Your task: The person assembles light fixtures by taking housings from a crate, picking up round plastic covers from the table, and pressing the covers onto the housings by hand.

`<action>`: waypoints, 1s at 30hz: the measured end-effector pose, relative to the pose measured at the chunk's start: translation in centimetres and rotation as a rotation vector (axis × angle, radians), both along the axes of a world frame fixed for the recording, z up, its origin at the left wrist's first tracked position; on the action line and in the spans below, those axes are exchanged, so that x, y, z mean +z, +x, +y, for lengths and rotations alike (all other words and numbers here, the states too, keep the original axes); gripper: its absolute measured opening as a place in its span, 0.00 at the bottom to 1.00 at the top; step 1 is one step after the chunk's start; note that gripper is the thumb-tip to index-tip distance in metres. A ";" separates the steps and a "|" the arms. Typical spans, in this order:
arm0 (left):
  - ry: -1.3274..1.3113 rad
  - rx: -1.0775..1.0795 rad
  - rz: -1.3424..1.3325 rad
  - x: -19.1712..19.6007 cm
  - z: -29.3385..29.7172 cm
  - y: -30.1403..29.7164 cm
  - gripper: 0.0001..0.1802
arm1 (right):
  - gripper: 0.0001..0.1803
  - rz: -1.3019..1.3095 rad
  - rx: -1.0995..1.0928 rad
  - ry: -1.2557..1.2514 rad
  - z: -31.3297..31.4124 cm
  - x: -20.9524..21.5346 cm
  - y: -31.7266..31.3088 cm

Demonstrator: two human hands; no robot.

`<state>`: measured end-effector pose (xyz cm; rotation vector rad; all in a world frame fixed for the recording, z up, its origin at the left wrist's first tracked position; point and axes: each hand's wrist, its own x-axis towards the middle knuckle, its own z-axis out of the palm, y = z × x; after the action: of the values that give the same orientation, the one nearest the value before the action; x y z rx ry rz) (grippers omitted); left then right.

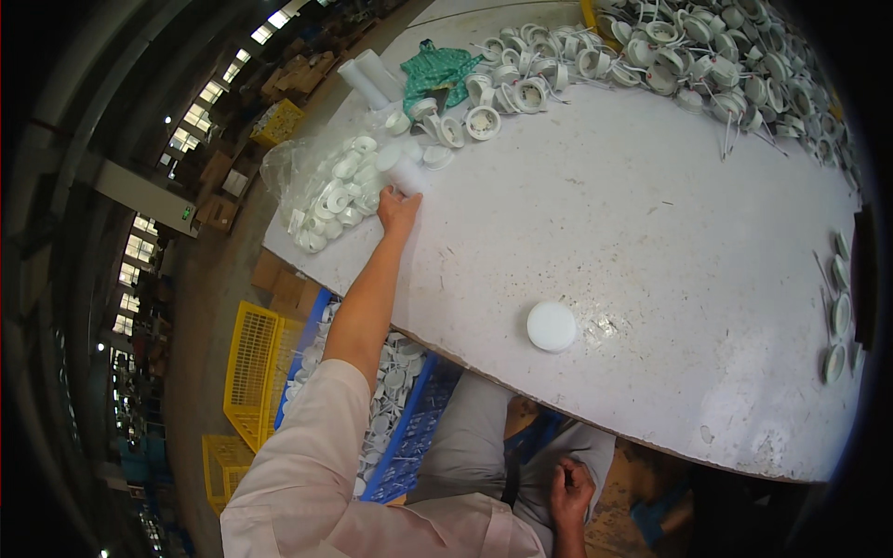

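My left hand (399, 212) reaches far across the table, its fingers closed around the near end of a stack of white translucent discs (406, 174). Beside it lies a clear plastic bag (290, 177) full of white ring-shaped parts (339, 195). My right hand (571, 493) rests curled over my thigh, below the table edge, and nothing shows in it. One round white cap (552, 326) sits alone on the table in front of me.
White round housings with wires (716, 70) are heaped along the far edge. Several more (840, 316) line the right edge. A green cloth (437, 70) and white rolls (369, 79) lie far left. Below stand a blue crate (402, 428) of parts and yellow crates (251, 363).
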<state>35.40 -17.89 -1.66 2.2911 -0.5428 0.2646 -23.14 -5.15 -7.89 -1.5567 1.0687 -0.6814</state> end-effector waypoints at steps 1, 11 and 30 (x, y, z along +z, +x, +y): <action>-0.068 -0.028 0.079 -0.1 1.1 0.8 0.40 | 0.06 -0.025 -0.002 0.011 0.0 0.1 0.1; -0.307 -0.460 0.351 1.3 9.1 -17.4 0.14 | 0.06 -0.054 -0.007 -0.042 0.1 0.2 -0.2; -0.314 -0.573 0.254 -4.2 23.4 -35.7 0.10 | 0.10 -0.124 -0.018 0.140 2.7 -1.4 -0.3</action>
<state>-0.30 5.55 -5.83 1.7464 -0.9192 -0.2071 -23.48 -2.44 -9.33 -1.3694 1.0172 -0.6912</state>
